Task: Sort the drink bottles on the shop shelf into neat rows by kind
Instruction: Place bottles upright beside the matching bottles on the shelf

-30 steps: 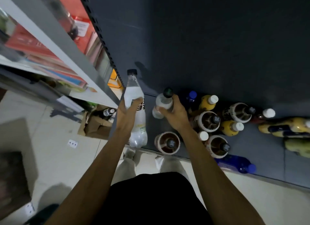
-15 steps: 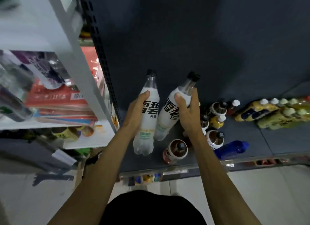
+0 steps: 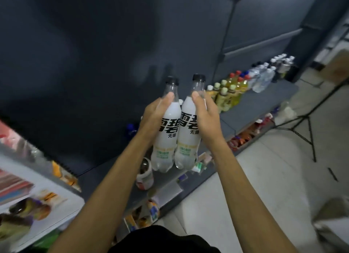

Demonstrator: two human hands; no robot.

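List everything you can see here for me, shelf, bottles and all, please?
White soda bottles: two, milky white with black caps, held up side by side, one in the left hand, one in the right.
Brown drink bottle: one, white label, standing on the shelf below them.
Blue bottle: one, partly hidden behind the left wrist.
Yellow-green bottles: a group, count unclear, further along the shelf.
Clear bottles: a group, far end of the shelf.
Shelf: dark grey.
Tripod: one, black, on the floor at right.
Left hand: grips its bottle.
Right hand: grips its bottle.
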